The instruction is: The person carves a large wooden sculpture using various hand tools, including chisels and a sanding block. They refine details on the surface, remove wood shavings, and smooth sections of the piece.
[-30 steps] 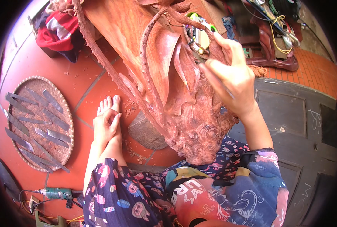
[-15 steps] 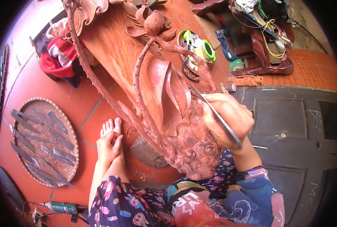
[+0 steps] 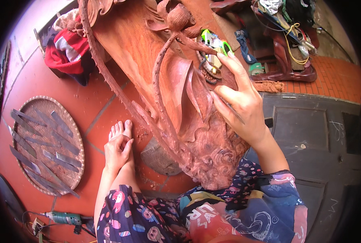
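Observation:
A flat, narrow metal blade-like strip [image 3: 234, 110] sits in my right hand [image 3: 245, 103], held at the thumb, its exact kind unclear. The index finger of that hand stretches forward to a carved branch of the reddish wood carving [image 3: 148, 77]. Carved curls [image 3: 212, 164] at the carving's near end lie by my lap, below the right hand. My left hand [image 3: 117, 152] rests over my bare left foot [image 3: 121, 128], its fingers curled in and nothing visible in them. A smooth carved leaf [image 3: 184, 91] and a round bud [image 3: 179, 18] rise from the carving.
Several flat blades lie on a round woven tray [image 3: 81, 150] at left. A green power tool [image 3: 65, 218] is at lower left, and a wood block [image 3: 158, 158] is beneath the carving. Dark panelled door [image 3: 302, 125] at right; red cloth [image 3: 67, 50] at upper left; wood shavings on the floor.
My right hand has moved up and its index finger has straightened toward the branch; the metal strip has turned in its grasp. The left hand stays on the foot. The view has shifted slightly.

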Demonstrator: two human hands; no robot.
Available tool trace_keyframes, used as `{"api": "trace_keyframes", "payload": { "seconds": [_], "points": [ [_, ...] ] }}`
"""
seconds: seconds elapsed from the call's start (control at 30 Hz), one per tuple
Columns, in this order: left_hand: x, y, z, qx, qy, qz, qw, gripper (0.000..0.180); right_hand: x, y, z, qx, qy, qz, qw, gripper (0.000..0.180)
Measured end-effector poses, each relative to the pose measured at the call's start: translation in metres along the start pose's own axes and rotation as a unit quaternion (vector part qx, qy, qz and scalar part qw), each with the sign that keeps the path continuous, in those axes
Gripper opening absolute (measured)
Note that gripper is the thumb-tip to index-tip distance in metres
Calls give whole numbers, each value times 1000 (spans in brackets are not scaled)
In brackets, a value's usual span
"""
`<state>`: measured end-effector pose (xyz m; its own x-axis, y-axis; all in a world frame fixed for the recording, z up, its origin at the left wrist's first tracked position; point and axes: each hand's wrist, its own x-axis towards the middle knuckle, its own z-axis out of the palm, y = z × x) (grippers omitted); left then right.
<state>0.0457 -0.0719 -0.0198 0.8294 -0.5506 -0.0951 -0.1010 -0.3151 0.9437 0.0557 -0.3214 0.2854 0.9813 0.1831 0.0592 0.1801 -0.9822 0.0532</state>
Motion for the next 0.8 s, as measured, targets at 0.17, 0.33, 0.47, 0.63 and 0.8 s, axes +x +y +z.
{"api": "trace_keyframes", "payload": {
  "seconds": [0.17,0.33,0.47,0.63,0.8],
  "points": [
    [0,0,-2,-6,-5,-8,1000,13,13,7,-1,-12,-10,-51,999,12],
    [-1,-1,-1,-8,3,-6,1000,12,20,11,4,-49,-42,-55,996,11],
    [-1,-4,2,-13,7,-1,1000,13,18,19,12,-71,-52,-72,994,10],
    [0,-4,0,-11,4,4,1000,14,23,28,17,-43,-57,-90,993,12],
    [0,-5,1,-10,21,33,999,13,26,34,14,-31,-66,-120,990,11]
  ]
}}
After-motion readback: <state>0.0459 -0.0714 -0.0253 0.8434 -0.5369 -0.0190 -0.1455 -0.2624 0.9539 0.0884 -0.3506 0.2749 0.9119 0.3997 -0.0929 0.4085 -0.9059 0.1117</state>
